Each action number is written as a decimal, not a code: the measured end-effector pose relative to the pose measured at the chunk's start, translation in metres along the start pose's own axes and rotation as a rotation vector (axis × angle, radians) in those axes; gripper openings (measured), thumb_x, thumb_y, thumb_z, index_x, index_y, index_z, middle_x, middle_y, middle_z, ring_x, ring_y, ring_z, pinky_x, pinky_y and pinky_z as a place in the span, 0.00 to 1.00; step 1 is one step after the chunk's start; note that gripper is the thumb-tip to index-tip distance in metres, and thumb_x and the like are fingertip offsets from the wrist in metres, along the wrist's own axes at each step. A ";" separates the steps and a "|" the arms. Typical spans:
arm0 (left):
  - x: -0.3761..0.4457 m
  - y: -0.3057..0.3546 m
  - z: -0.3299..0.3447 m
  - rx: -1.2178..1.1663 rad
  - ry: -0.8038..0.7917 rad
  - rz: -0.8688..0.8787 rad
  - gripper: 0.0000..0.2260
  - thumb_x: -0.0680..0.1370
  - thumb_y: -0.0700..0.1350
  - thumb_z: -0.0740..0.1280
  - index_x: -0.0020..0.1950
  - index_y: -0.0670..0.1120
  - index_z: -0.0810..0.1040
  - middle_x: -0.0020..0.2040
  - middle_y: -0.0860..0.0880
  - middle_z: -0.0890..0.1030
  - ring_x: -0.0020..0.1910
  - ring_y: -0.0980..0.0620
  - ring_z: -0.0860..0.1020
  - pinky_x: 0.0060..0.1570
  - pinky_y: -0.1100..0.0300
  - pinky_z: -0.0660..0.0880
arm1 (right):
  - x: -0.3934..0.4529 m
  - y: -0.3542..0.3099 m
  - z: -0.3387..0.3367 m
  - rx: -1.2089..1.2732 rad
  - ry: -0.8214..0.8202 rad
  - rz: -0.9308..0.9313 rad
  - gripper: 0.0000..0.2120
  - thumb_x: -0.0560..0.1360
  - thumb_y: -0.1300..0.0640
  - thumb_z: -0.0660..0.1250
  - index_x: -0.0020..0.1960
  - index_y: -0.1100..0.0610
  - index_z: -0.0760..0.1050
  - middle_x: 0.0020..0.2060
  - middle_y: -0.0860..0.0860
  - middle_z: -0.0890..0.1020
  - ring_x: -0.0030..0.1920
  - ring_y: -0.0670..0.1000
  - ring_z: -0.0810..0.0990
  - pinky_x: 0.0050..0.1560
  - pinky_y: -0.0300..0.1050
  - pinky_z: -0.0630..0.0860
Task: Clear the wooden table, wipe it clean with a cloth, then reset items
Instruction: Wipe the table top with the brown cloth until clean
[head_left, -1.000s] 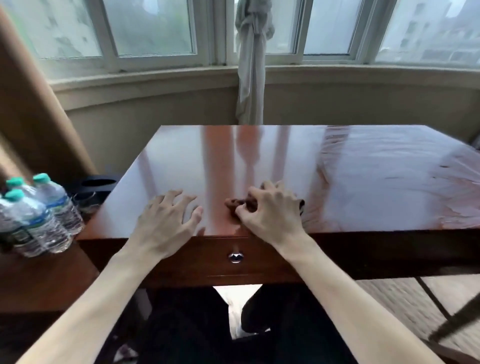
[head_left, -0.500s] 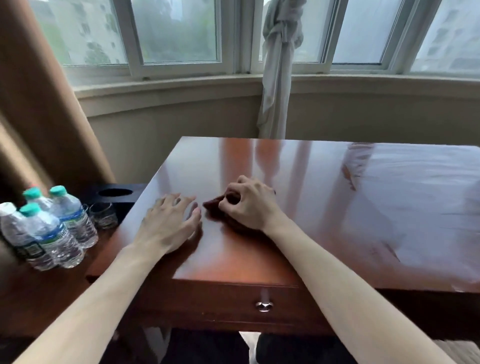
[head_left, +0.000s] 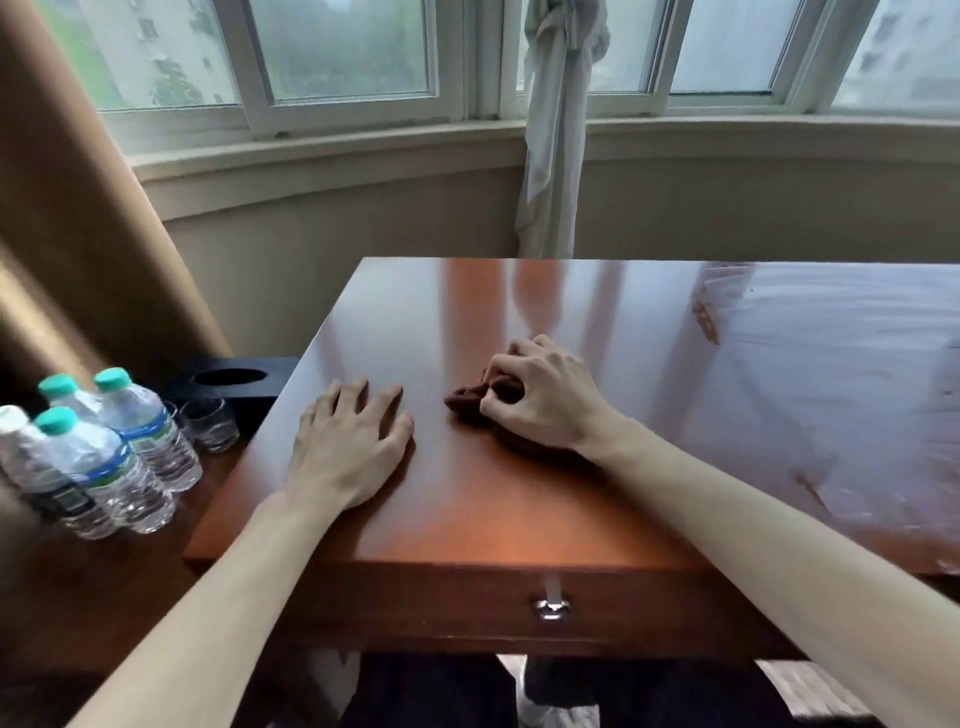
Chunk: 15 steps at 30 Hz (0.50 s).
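At the near edge of the wooden worktop (head_left: 467, 525), one drawer front is showing a single metal knob (head_left: 551, 608). A little further in, toward the worktop's left edge, the left hand (head_left: 353, 447) is lying flat on the wood with its fingers spread and straight, holding nothing. Just beyond it and to the right, the right hand (head_left: 540, 400) is curling its fingers round one bunched brown cloth (head_left: 470, 401) and pressing it down on the surface; part of the cloth is sticking out past the fingertips toward the left hand, with a gap of bare wood between the two. Off the left edge, on a lower wooden surface, four water bottles (head_left: 119, 457) are standing close together, three with teal caps. Behind them two small glasses (head_left: 210, 423) are sitting beside one black box (head_left: 234, 382) with a round opening. Past the far edge, one tied pale curtain (head_left: 553, 135) is hanging before the windows.
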<state>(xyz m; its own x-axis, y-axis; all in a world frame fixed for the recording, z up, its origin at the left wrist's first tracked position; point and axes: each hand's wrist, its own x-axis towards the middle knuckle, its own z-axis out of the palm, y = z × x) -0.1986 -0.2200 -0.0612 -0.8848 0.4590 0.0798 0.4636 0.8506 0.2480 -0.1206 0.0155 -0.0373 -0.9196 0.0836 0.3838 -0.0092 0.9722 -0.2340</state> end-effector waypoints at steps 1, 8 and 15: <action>-0.001 -0.002 -0.003 -0.034 -0.015 0.015 0.24 0.83 0.60 0.54 0.79 0.59 0.62 0.80 0.47 0.59 0.79 0.43 0.55 0.77 0.46 0.52 | -0.024 -0.015 -0.007 0.030 0.001 -0.059 0.17 0.71 0.38 0.62 0.48 0.48 0.81 0.45 0.46 0.78 0.49 0.52 0.73 0.47 0.50 0.76; -0.062 -0.034 -0.036 -0.162 0.152 0.107 0.27 0.77 0.60 0.53 0.71 0.52 0.76 0.74 0.50 0.72 0.74 0.50 0.66 0.74 0.52 0.61 | -0.054 -0.106 0.007 0.180 -0.002 -0.195 0.17 0.69 0.38 0.61 0.45 0.46 0.83 0.40 0.44 0.78 0.45 0.51 0.75 0.44 0.46 0.74; -0.103 -0.067 -0.016 -0.082 0.270 0.027 0.23 0.80 0.55 0.52 0.70 0.55 0.77 0.71 0.54 0.75 0.72 0.51 0.70 0.64 0.45 0.74 | -0.042 -0.159 0.031 0.065 0.149 0.008 0.17 0.72 0.38 0.65 0.42 0.51 0.81 0.42 0.51 0.79 0.47 0.59 0.76 0.46 0.51 0.71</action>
<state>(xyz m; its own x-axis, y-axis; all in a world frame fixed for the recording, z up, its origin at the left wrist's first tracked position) -0.1392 -0.3288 -0.0706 -0.8575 0.3873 0.3387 0.4919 0.8101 0.3190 -0.0922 -0.1495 -0.0439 -0.8513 0.1272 0.5090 -0.0325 0.9555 -0.2932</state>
